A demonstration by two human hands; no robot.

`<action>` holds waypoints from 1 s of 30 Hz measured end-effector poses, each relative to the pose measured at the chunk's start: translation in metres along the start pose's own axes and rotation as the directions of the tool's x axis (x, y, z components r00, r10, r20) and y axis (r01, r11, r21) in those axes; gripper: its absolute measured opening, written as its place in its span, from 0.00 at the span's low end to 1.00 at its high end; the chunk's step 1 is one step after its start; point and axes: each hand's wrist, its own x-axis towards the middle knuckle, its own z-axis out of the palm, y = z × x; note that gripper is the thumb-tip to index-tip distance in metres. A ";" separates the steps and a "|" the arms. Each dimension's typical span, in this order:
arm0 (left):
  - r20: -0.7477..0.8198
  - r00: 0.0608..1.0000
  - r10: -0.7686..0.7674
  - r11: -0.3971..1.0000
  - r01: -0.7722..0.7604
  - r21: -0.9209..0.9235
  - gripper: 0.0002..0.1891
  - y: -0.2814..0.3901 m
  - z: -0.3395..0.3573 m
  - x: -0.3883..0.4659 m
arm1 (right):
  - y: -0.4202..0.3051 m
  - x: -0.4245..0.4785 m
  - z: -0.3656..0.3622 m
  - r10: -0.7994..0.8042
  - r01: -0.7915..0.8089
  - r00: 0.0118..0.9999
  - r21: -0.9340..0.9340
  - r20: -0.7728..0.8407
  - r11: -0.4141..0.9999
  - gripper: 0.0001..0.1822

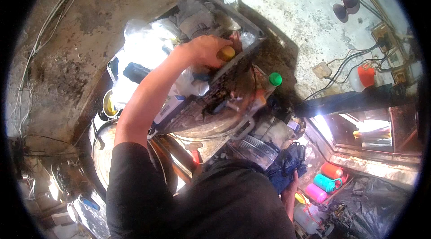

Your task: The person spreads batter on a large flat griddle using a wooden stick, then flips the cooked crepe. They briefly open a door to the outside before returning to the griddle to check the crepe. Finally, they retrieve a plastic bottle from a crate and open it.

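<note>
My left hand reaches into a dark crate full of mixed things. Its fingers curl around a small container with a yellow lid; the fingertips are partly hidden. Grey cloth and clear plastic bags lie in the crate around that hand, with a striped red item just beyond the fingers. Low on the right, my right hand grips a crumpled dark blue plastic bag; most of its fingers are behind the bag.
A green-capped bottle stands right of the crate, above a pot lid and clear plastic containers. Sunglasses and wired sockets are on the wall. Colourful bottles and black plastic sheeting lie at lower right.
</note>
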 end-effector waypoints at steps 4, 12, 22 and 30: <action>0.132 0.989 -0.073 0.997 0.073 -0.002 0.34 0.004 0.002 0.005 | 0.001 0.002 -0.003 -0.011 0.011 1.000 0.013 0.011 1.000 0.24; 0.139 0.979 -0.149 0.988 0.152 -0.015 0.34 0.005 -0.001 0.003 | 0.000 -0.007 0.006 -0.010 0.010 0.998 0.008 -0.059 1.000 0.23; -0.199 0.955 -0.219 0.822 0.071 -0.565 0.41 -0.018 -0.047 -0.038 | -0.061 0.040 0.078 -0.198 0.242 0.966 -0.312 0.166 0.919 0.22; -0.334 0.886 -0.323 0.845 0.111 -0.524 0.41 0.024 -0.071 -0.121 | -0.076 0.079 0.187 -0.229 0.326 0.934 -0.390 0.275 0.861 0.23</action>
